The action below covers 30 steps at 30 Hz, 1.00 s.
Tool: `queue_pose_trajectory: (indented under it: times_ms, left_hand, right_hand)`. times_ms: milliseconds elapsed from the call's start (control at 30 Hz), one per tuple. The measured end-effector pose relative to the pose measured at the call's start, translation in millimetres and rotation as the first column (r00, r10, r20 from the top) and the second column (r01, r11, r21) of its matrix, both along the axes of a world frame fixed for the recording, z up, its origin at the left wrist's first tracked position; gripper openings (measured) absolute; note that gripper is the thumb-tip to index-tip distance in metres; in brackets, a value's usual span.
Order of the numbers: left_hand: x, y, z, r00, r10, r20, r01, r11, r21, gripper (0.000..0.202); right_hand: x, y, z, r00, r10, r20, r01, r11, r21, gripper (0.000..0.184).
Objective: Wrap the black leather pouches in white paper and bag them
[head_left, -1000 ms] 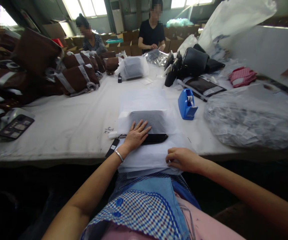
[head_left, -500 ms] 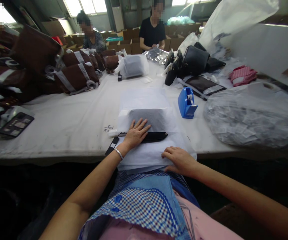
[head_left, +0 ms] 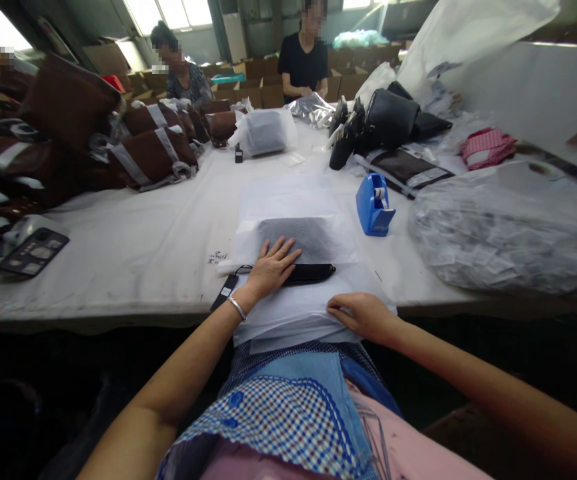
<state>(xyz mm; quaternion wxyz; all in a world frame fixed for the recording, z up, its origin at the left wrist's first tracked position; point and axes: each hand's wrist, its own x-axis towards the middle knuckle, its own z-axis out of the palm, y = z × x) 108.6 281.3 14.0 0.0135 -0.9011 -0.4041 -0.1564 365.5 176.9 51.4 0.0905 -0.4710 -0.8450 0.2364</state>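
A dark bag half wrapped in white tissue paper (head_left: 304, 240) lies on the white table (head_left: 133, 247) in front of me, on a stack of white sheets (head_left: 293, 313). My left hand (head_left: 269, 268) lies flat on the bag with fingers spread, covering part of its black edge (head_left: 313, 273). A black tag (head_left: 224, 293) on a cord sticks out by my left wrist. My right hand (head_left: 363, 315) rests at the near edge of the sheets, fingers curled and pinching the paper.
A blue tape dispenser (head_left: 374, 205) stands right of the bag. A large clear plastic bag (head_left: 508, 230) fills the right side. Black bags (head_left: 388, 120) and brown bags (head_left: 153, 153) are piled further back. Two people work at the far end.
My right hand has shifted slightly left along the near edge of the sheets and curled its fingers on the paper. The left hand stays flat on the bag.
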Motion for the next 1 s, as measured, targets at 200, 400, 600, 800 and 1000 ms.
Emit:
queue_pose_trajectory:
  times_ms: [200,400,600,800,1000]
  left_hand:
    - [-1.6,1.1,8.0,1.000,-0.006,-0.012,0.006,0.998,-0.056,0.045]
    - [-2.8,1.8,10.2,1.000,-0.010,-0.005,0.010,0.997,-0.080,0.046]
    - [-2.9,1.4,10.5,1.000,-0.009,-0.010,0.009,0.997,-0.078,0.046]
    - [-3.1,1.6,9.7,1.000,-0.007,-0.010,0.006,0.998,-0.070,0.046]
    - [-3.5,2.1,9.2,1.000,-0.012,-0.015,0.011,0.998,-0.068,0.046]
  right_hand:
    - [-7.5,14.9,6.5,0.997,-0.058,0.049,0.057,0.998,0.026,0.014]
    - [-7.5,25.0,-2.1,0.992,0.043,-0.120,-0.032,0.995,0.091,0.028]
    - [-4.6,25.1,1.8,0.951,0.235,-0.200,-0.215,0.969,0.119,0.021]
    - [-9.6,25.7,-0.1,0.985,0.173,0.014,-0.171,0.955,0.241,0.023]
    - [-8.5,17.1,4.1,0.972,0.185,-0.146,-0.127,0.932,0.339,0.008]
